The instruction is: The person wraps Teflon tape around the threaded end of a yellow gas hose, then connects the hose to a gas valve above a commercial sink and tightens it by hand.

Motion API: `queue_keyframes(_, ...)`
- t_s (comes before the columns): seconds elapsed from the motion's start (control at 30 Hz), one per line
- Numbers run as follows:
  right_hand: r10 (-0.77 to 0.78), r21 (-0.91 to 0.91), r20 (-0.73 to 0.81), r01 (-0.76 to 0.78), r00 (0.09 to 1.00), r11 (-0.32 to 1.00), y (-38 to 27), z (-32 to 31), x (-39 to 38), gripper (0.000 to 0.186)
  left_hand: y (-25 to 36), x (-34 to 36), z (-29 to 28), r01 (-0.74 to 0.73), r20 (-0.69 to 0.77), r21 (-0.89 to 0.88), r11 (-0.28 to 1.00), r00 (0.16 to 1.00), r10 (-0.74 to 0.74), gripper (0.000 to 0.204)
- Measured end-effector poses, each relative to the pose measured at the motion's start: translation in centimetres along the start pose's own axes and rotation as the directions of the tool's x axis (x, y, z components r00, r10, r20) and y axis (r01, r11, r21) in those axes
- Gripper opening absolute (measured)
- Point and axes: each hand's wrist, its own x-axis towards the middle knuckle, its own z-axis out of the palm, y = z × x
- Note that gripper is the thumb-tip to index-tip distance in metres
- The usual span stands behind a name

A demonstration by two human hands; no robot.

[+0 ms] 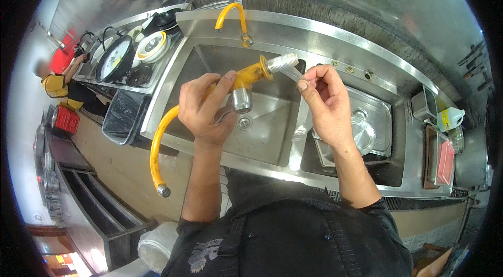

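A loose yellow faucet point(249, 75) with a curved spout is held over the left sink basin point(262, 135). My left hand point(205, 106) is wrapped round its body, just beside the silver handle hub point(242, 100). The spout curves down to the left, past the sink's front edge. White wrapping covers part of the threaded end point(283, 62), which points up and right. From those threads a thin translucent strip, looking like thread seal tape point(293, 73), runs to my right hand point(329, 100). Thumb and forefinger of that hand pinch the strip's end.
Another yellow faucet point(244, 25) stands mounted behind the basin. The right basin holds metal pans point(380, 114) and a clear round lid. Dishes and a black pan point(114, 59) crowd the left counter, above a grey bin point(123, 120). A person point(60, 85) stands at far left.
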Motion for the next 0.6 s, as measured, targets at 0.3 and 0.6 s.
queue_keyframes(0.3,-0.09,0.022,-0.001,0.09,0.996,0.996,-0.5,-0.1,1.0,0.01,0.1,2.8,-1.9,-0.094,0.031,0.056,0.994,0.995,0.093,0.065)
queue_keyframes(0.6,0.0,-0.011,-0.006,0.0,1.0,1.0,-0.1,0.8,2.0,0.014,0.3,4.1,-3.1,-0.157,0.081,0.1,0.983,0.986,0.149,0.065)
